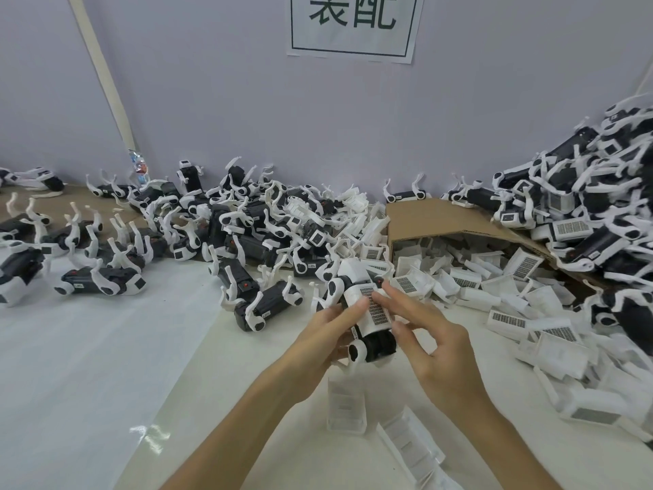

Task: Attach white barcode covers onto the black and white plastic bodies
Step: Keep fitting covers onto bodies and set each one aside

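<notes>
I see the left hand (328,334) grasping a black and white plastic body with white legs (371,344) from its left side, above the middle of the bench. A white rectangular barcode cover (371,305) sits on top of this body. The right hand (434,348) is not clenched: its fingers lie nearly straight on the cover and its thumb tip touches the near corner. The open room is on the left and in front, where the white glossy bench (88,366) is bare up to the lower edge of the view. Just under the hands, two more white plastic covers (346,408) lie flat. Behind the hands the space is tight. A wide heap of black and white bodies (229,224) goes from the left edge to the centre, partly on a brown cardboard sheet (67,198). To the right, a brown cardboard box on its side (434,217) spills many loose white barcode covers (459,281) toward the right edge. A tall pile of bodies (583,206) rises behind the box, against the wall. The wall is a pale lilac panel (247,100). It carries a white paper sign with dark printed characters (353,26), and a long cream strip (102,72) leans slanted on it.
</notes>
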`<state>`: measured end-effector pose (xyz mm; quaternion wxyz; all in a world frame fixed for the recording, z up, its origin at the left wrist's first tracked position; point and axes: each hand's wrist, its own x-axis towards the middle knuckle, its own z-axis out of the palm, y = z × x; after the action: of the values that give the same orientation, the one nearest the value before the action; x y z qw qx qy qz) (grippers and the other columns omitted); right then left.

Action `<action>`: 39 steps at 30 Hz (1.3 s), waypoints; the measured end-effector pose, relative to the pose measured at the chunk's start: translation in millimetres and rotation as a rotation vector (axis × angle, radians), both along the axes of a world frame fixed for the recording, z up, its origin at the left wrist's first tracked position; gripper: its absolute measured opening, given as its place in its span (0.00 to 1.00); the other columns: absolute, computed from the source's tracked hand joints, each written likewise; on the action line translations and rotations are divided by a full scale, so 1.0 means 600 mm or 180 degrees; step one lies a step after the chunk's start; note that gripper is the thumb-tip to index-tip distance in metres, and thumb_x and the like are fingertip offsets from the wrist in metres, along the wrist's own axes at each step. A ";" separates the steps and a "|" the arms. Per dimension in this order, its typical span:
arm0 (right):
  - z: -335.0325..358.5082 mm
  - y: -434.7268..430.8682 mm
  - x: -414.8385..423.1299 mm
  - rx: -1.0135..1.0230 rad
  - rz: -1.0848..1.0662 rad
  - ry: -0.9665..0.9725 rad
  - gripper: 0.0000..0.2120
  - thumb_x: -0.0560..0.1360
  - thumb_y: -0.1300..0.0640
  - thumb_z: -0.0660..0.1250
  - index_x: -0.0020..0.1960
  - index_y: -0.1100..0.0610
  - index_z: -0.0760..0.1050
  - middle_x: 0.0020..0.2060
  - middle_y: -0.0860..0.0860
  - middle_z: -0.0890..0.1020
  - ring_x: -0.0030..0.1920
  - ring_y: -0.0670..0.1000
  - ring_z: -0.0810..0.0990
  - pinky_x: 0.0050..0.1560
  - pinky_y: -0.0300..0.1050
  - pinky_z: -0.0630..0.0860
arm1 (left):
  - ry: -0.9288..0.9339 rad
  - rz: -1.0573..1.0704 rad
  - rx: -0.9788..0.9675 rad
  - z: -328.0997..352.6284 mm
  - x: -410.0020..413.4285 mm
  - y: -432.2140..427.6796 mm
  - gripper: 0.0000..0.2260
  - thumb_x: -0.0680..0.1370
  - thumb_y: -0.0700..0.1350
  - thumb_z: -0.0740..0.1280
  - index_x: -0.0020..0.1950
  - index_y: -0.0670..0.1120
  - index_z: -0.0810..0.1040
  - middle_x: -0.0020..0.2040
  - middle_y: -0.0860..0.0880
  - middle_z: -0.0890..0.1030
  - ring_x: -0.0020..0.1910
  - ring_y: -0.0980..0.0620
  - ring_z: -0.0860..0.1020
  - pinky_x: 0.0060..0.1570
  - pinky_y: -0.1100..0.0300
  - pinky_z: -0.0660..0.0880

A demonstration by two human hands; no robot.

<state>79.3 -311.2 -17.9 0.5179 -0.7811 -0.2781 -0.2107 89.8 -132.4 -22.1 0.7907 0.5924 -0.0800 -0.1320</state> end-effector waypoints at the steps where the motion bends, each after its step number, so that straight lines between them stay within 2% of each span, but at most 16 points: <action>1: 0.000 0.000 -0.001 -0.0054 -0.0051 -0.0080 0.24 0.77 0.67 0.68 0.69 0.48 0.75 0.57 0.38 0.84 0.61 0.45 0.79 0.59 0.32 0.73 | -0.0092 -0.0058 0.0094 0.000 -0.002 0.000 0.26 0.75 0.60 0.68 0.68 0.48 0.76 0.62 0.44 0.83 0.63 0.40 0.80 0.70 0.36 0.68; 3: -0.005 0.003 -0.002 -0.0118 -0.0075 -0.0132 0.28 0.74 0.70 0.72 0.69 0.48 0.75 0.55 0.38 0.84 0.59 0.46 0.79 0.58 0.32 0.74 | -0.0242 -0.0131 0.0221 -0.002 -0.003 -0.003 0.24 0.76 0.58 0.69 0.68 0.49 0.75 0.61 0.45 0.83 0.62 0.43 0.81 0.68 0.37 0.71; 5: -0.008 0.007 -0.002 -0.0186 -0.0136 -0.0192 0.32 0.73 0.70 0.73 0.72 0.49 0.73 0.59 0.40 0.82 0.61 0.46 0.78 0.58 0.31 0.73 | -0.0270 -0.0167 0.0151 0.000 -0.004 -0.003 0.21 0.76 0.53 0.70 0.67 0.48 0.76 0.61 0.45 0.83 0.61 0.44 0.81 0.62 0.45 0.77; 8: -0.009 0.010 -0.001 -0.0066 -0.0154 0.0017 0.35 0.73 0.63 0.74 0.75 0.45 0.65 0.67 0.42 0.74 0.66 0.46 0.74 0.60 0.32 0.72 | -0.0310 -0.0309 -0.0051 0.000 -0.004 -0.001 0.19 0.77 0.47 0.70 0.67 0.44 0.75 0.62 0.43 0.83 0.61 0.42 0.81 0.58 0.51 0.80; 11: -0.006 0.008 0.001 0.0050 -0.0136 0.0598 0.31 0.73 0.48 0.70 0.73 0.43 0.64 0.66 0.39 0.74 0.65 0.39 0.74 0.59 0.29 0.71 | -0.0335 -0.0384 -0.0319 0.001 -0.004 -0.002 0.19 0.78 0.46 0.69 0.67 0.42 0.76 0.62 0.41 0.82 0.63 0.41 0.80 0.58 0.51 0.79; 14: -0.006 0.006 0.002 -0.0027 0.0174 0.0924 0.22 0.74 0.42 0.68 0.67 0.41 0.71 0.58 0.38 0.82 0.60 0.39 0.78 0.56 0.28 0.72 | -0.0392 -0.0352 -0.0419 0.002 -0.005 -0.003 0.14 0.79 0.47 0.69 0.62 0.43 0.80 0.60 0.40 0.83 0.60 0.42 0.81 0.58 0.51 0.79; 15: -0.008 0.008 0.000 0.0008 0.0339 0.1042 0.22 0.74 0.40 0.67 0.67 0.42 0.73 0.57 0.39 0.83 0.59 0.40 0.79 0.55 0.29 0.73 | -0.0402 -0.0369 -0.0414 0.002 -0.006 -0.003 0.12 0.79 0.47 0.69 0.60 0.44 0.82 0.58 0.41 0.83 0.58 0.42 0.82 0.57 0.51 0.79; 17: -0.012 0.013 -0.003 0.0092 0.0474 0.1162 0.23 0.74 0.41 0.68 0.67 0.44 0.74 0.56 0.40 0.83 0.58 0.42 0.81 0.53 0.32 0.75 | -0.0429 -0.0403 -0.0383 0.002 -0.007 -0.004 0.12 0.78 0.49 0.69 0.58 0.44 0.83 0.55 0.40 0.84 0.56 0.42 0.82 0.56 0.50 0.80; 23: -0.012 0.015 -0.001 0.0201 0.0417 0.1005 0.16 0.76 0.48 0.69 0.63 0.46 0.77 0.52 0.45 0.86 0.55 0.47 0.84 0.52 0.36 0.78 | -0.0518 -0.0234 -0.0274 -0.004 -0.007 -0.011 0.15 0.78 0.46 0.68 0.61 0.39 0.78 0.54 0.41 0.84 0.54 0.43 0.83 0.53 0.52 0.80; 27: -0.013 0.016 -0.002 0.0096 0.0405 0.0925 0.15 0.76 0.47 0.69 0.63 0.43 0.77 0.51 0.44 0.85 0.55 0.46 0.83 0.50 0.32 0.76 | -0.0615 -0.0046 -0.0139 -0.003 -0.009 -0.013 0.14 0.77 0.47 0.69 0.59 0.40 0.79 0.51 0.40 0.84 0.52 0.43 0.83 0.54 0.52 0.80; 29: -0.013 0.016 -0.003 -0.0178 0.0280 0.0745 0.16 0.76 0.43 0.69 0.63 0.40 0.75 0.51 0.41 0.84 0.54 0.45 0.81 0.51 0.30 0.73 | -0.0698 0.0111 0.0072 -0.001 -0.010 -0.014 0.13 0.76 0.49 0.71 0.56 0.42 0.81 0.47 0.40 0.85 0.49 0.45 0.84 0.51 0.54 0.80; 31: -0.013 0.015 -0.002 -0.0307 0.0077 0.0441 0.19 0.74 0.45 0.70 0.64 0.38 0.72 0.56 0.38 0.81 0.55 0.45 0.80 0.53 0.28 0.71 | -0.0808 0.0338 0.0297 -0.002 -0.010 -0.018 0.05 0.76 0.48 0.73 0.51 0.51 0.83 0.42 0.47 0.85 0.43 0.52 0.84 0.43 0.61 0.79; 32: -0.012 0.012 -0.001 -0.0260 -0.0047 0.0305 0.22 0.73 0.46 0.71 0.65 0.39 0.70 0.58 0.39 0.79 0.55 0.45 0.80 0.55 0.29 0.71 | -0.0846 0.0488 0.0382 -0.003 -0.011 -0.020 0.02 0.77 0.48 0.73 0.47 0.54 0.83 0.39 0.50 0.85 0.40 0.54 0.84 0.39 0.63 0.79; 34: -0.011 0.005 0.003 -0.0156 -0.0292 -0.0010 0.26 0.72 0.48 0.71 0.68 0.45 0.70 0.59 0.40 0.77 0.55 0.47 0.80 0.56 0.32 0.72 | -0.0896 0.0832 0.0594 -0.005 -0.012 -0.026 0.03 0.75 0.49 0.75 0.45 0.54 0.81 0.36 0.54 0.83 0.34 0.56 0.82 0.33 0.63 0.79; 36: -0.009 0.001 0.003 -0.0050 -0.0378 -0.0246 0.25 0.72 0.50 0.71 0.67 0.49 0.72 0.56 0.42 0.79 0.52 0.49 0.81 0.55 0.36 0.74 | -0.1084 0.1271 0.1148 -0.011 -0.008 -0.027 0.09 0.72 0.55 0.74 0.47 0.54 0.78 0.36 0.57 0.82 0.34 0.57 0.80 0.34 0.61 0.78; 39: -0.006 0.006 -0.003 0.0229 -0.0193 -0.0182 0.20 0.72 0.48 0.71 0.63 0.48 0.75 0.48 0.44 0.82 0.47 0.51 0.82 0.52 0.36 0.76 | -0.1754 0.1732 0.2313 -0.015 -0.003 -0.019 0.09 0.72 0.57 0.70 0.48 0.60 0.72 0.41 0.67 0.80 0.40 0.65 0.78 0.37 0.70 0.71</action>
<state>77.4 -307.7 -21.6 0.5308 -0.7636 -0.2613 -0.2585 87.7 -143.6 -31.2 0.4899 0.8402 -0.0774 0.2192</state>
